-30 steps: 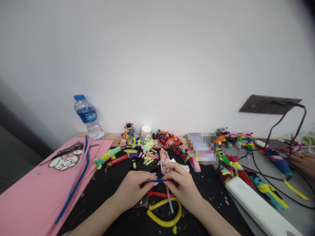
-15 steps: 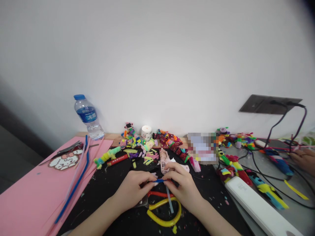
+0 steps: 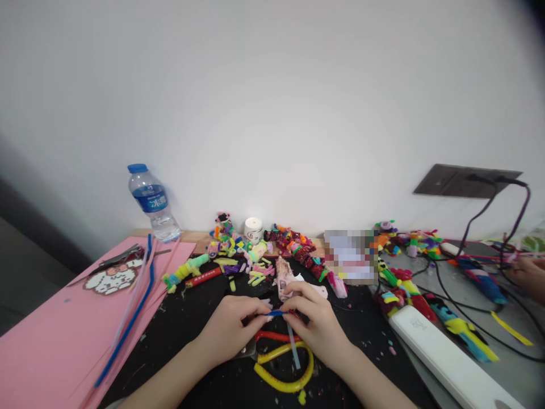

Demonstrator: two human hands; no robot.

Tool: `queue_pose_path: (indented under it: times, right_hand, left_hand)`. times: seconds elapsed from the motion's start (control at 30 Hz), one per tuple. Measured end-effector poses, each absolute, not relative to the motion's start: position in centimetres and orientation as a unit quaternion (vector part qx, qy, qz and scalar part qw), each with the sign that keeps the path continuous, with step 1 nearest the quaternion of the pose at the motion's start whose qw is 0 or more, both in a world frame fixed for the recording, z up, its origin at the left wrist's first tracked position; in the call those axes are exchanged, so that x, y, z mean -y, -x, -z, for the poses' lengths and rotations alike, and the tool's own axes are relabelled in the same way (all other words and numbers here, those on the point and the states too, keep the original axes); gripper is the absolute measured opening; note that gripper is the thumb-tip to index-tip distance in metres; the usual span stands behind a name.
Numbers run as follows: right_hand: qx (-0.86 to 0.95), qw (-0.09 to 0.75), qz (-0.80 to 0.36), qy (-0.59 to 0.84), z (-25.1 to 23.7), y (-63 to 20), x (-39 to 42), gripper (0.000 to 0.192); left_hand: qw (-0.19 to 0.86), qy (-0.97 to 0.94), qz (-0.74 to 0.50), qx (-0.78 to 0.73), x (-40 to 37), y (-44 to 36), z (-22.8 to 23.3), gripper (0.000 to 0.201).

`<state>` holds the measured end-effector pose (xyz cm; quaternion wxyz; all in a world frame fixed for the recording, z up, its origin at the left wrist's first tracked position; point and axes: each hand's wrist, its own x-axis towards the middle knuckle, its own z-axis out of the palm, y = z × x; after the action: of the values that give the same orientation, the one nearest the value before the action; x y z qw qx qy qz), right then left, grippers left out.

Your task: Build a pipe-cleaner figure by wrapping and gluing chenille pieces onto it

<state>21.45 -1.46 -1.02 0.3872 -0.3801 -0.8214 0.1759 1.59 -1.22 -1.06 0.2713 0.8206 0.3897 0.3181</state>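
Above the black work surface, my left hand [image 3: 236, 326] and my right hand [image 3: 313, 321] face each other with fingertips pinched. Between them a short blue pipe-cleaner piece [image 3: 276, 313] is held, one end in each hand. Just below hangs or lies a translucent stick [image 3: 294, 347], partly behind my right hand. A yellow curved loop [image 3: 293, 388] with a red strip [image 3: 272, 336] sits under my hands. Beyond my right fingers is a pale, stained, cone-tipped object [image 3: 283, 275], partly hidden.
Fuzzy cut pieces [image 3: 259, 272] and colourful pipe-cleaner figures [image 3: 310, 261] lie beyond my hands. Left: pink sheet [image 3: 38, 346], blue pipe cleaners [image 3: 128, 329], scissors [image 3: 121, 257], water bottle [image 3: 151, 201]. Right: white box [image 3: 447, 358], black cables [image 3: 451, 292], another person's hand [image 3: 528, 275].
My hands and the blue piece stay practically where they were. The other person's hand at the far right has shifted slightly.
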Motion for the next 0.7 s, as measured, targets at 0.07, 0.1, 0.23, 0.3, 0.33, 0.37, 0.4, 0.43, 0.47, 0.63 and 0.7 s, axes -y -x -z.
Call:
queue_pose_path:
  times: [0.07,0.1,0.23,0.3,0.33,0.37,0.4,0.43,0.47,0.63,0.7]
  right_hand:
    - [0.821,0.388,-0.179,0.380,1.02,-21.44,1.46,0.019]
    - [0.820,0.388,-0.181,0.380,1.02,-21.43,1.47,0.019]
    - [0.819,0.388,-0.193,0.375,0.96,-21.37,1.53,0.019]
    - [0.818,0.389,-0.198,0.374,0.92,-21.35,1.57,0.019]
    - [0.818,0.389,-0.200,0.373,0.90,-21.35,1.59,0.019]
    - [0.818,0.388,-0.202,0.373,0.88,-21.34,1.61,0.019]
    - [0.819,0.387,-0.204,0.371,0.87,-21.34,1.62,0.019]
    - [0.820,0.385,-0.205,0.370,0.87,-21.34,1.63,0.018]
    - [0.821,0.384,-0.205,0.369,0.87,-21.33,1.63,0.018]
    - [0.825,0.383,-0.202,0.364,0.89,-21.29,1.52,0.018]
    - [0.827,0.382,-0.201,0.361,0.88,-21.28,1.48,0.018]
  left_hand:
    - [0.267,-0.821,-0.315,-0.394,1.20,-1.59,1.11,0.012]
    - [0.264,-0.822,-0.313,-0.396,1.21,-1.59,1.13,0.012]
    - [0.261,-0.824,-0.308,-0.398,1.34,-1.59,1.11,0.012]
    - [0.266,-0.824,-0.307,-0.396,1.41,-1.59,1.08,0.012]
    - [0.269,-0.823,-0.306,-0.395,1.43,-1.59,1.07,0.012]
    - [0.272,-0.823,-0.306,-0.394,1.42,-1.60,1.07,0.012]
    - [0.275,-0.822,-0.306,-0.393,1.41,-1.60,1.08,0.012]
    - [0.277,-0.822,-0.306,-0.392,1.38,-1.61,1.09,0.012]
    - [0.279,-0.822,-0.306,-0.391,1.34,-1.62,1.11,0.012]
    - [0.282,-0.821,-0.309,-0.389,1.30,-1.68,1.16,0.012]
    - [0.283,-0.819,-0.313,-0.389,1.36,-1.68,1.15,0.012]
